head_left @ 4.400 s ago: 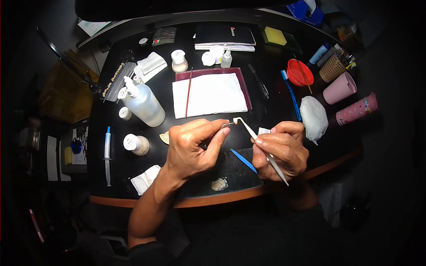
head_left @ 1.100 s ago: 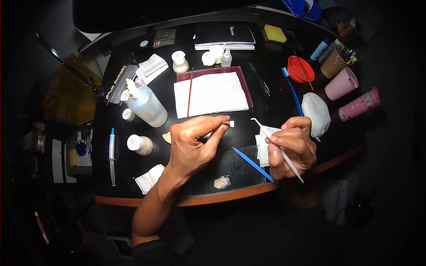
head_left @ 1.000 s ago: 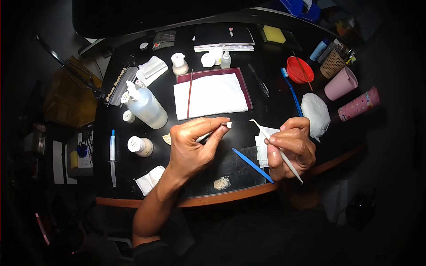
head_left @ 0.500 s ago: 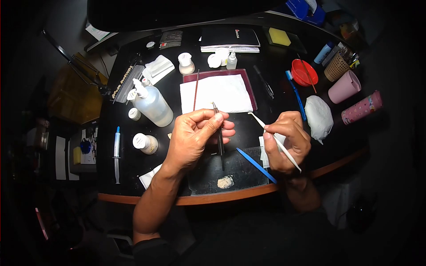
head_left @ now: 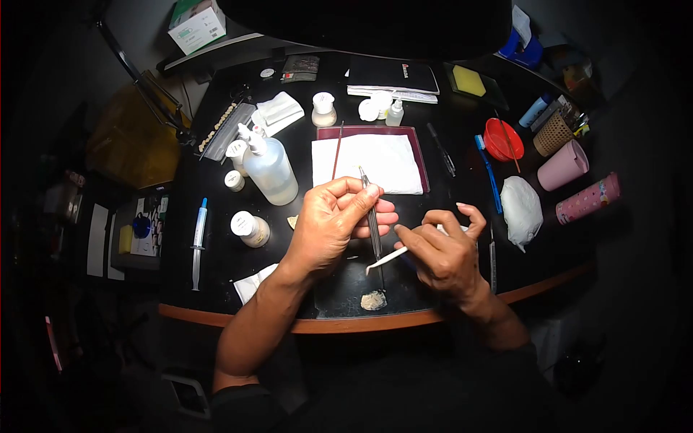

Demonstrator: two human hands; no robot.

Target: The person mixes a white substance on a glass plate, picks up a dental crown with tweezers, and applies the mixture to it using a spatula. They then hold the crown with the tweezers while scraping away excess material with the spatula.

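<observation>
White tool (head_left: 388,259) has swung tip-down, lower centre, in curled right hand (head_left: 445,254); left hand (head_left: 333,219) pinches dark tool (head_left: 374,231), seemingly steadying it.

Only "ADA" can be read on the black notebook (head_left: 393,76), its first letters unclear. Print on the green-and-white box (head_left: 196,30) can't be resolved.

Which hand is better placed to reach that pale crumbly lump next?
Probably the right hand: its white hooked tool has its tip near the pale lump, while the left hand holds tweezers pointing away.
</observation>
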